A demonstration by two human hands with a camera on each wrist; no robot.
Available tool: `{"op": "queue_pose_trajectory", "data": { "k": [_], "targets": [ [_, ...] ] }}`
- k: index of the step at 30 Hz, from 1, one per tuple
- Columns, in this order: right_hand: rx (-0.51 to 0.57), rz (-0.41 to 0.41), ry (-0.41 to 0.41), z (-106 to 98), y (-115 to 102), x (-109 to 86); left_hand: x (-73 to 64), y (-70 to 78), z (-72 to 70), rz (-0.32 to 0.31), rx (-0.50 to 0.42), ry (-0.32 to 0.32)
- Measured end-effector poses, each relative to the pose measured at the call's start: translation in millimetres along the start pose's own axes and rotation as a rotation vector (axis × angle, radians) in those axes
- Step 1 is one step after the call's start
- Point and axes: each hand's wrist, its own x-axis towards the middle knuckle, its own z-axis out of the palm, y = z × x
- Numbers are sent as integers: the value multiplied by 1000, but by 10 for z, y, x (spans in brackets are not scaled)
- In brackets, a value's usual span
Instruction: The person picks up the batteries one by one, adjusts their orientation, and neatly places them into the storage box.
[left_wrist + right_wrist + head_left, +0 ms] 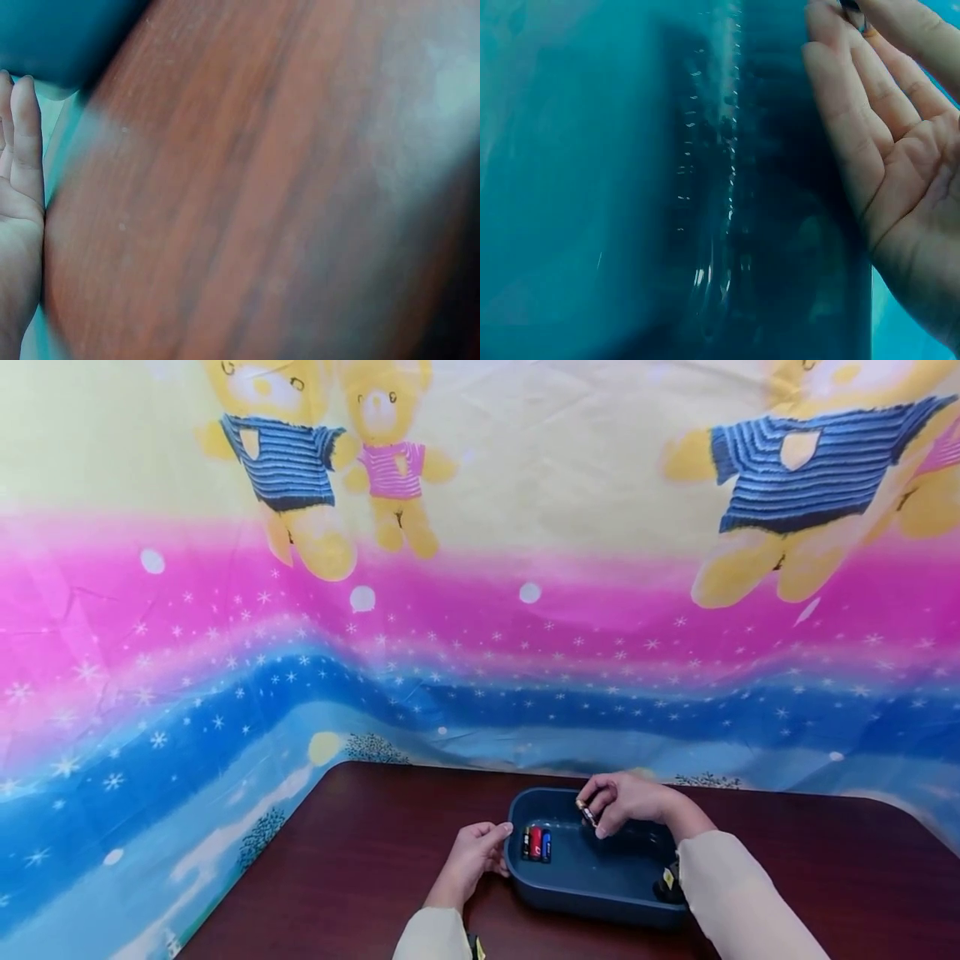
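A dark blue-grey plastic basin (600,893) stands on the table. At its left end my left hand (474,853) holds the rim, thumb on top and fingers against the outer wall; straight fingers (26,142) show under the wall in the left wrist view. Over the basin's inside, my right hand (626,800) pinches a dark battery (587,814) with a copper-coloured end between thumb and fingers. Inside, at the left, a black battery (526,843), a red battery (536,843) and a blue battery (546,846) lie side by side. In the right wrist view the held battery is mostly hidden.
The dark red-brown wooden table (360,860) has rounded corners. Behind it hangs a printed cloth (480,635) with bears and snowflakes, close to the table's back edge. A black wrist device (667,883) sits on my right wrist beside the basin's right end.
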Motion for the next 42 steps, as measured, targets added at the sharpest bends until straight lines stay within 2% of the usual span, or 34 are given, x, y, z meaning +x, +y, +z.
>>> {"op": "queue_pose_trajectory", "data": {
  "k": [4, 8, 12, 16, 20, 29, 42],
  "targets": [
    [-52, 69, -31, 79, -39, 73, -8, 24, 3, 6, -3, 5],
    [-164, 131, -22, 165, -52, 138, -89, 121, 26, -1, -4, 4],
    [-257, 160, -30, 244, -49, 195, -186, 209, 58, 7, -4, -8],
    [-279, 172, -51, 321, -46, 254, -222, 227, 74, 20, -11, -12],
    [-283, 192, -66, 376, -28, 315, -193, 210, 73, 6, -37, -21],
    [-290, 214, -45, 418, 22, 417, -15, 6, 22, 7, -28, -10],
    [-327, 232, 11, 471, -17, 465, -2, 8, 12, 9, -22, -1]
  ]
}}
